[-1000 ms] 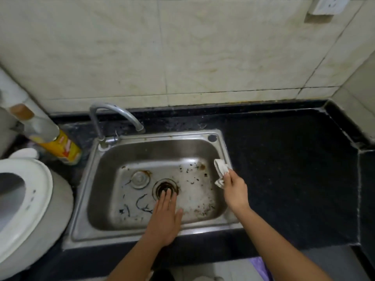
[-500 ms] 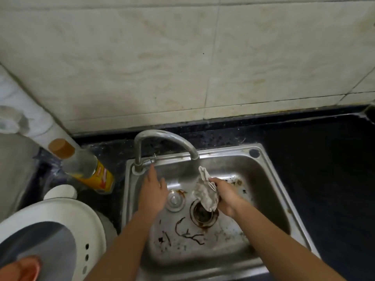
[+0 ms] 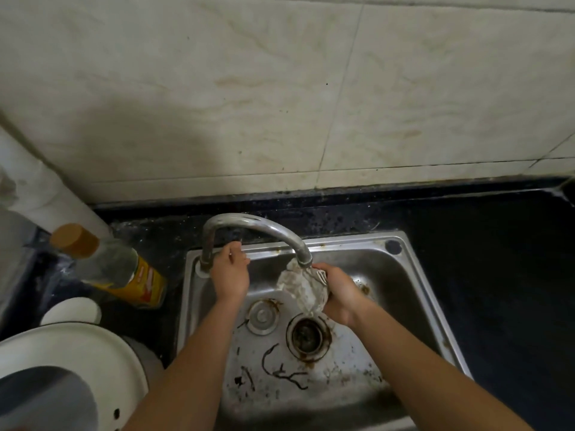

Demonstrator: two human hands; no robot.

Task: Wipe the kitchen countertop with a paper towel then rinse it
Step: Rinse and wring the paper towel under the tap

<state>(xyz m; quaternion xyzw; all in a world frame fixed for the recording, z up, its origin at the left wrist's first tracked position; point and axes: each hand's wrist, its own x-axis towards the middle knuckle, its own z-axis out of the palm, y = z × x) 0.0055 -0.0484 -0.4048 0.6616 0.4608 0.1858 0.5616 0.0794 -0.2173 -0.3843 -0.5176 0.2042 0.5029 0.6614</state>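
Paper towel sits clamped in my right grip under the spout mid-frame; rinsing step. My left grip, closure unclear, probably works the tap next.

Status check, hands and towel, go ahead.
Left hand at the faucet base. Right hand gripping the towel under the spout. Nothing in the way.

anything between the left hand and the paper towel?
Nothing solid. In the head view the left hand sits at the faucet base, and only bare sink wall shows between it and the paper towel in the right hand.
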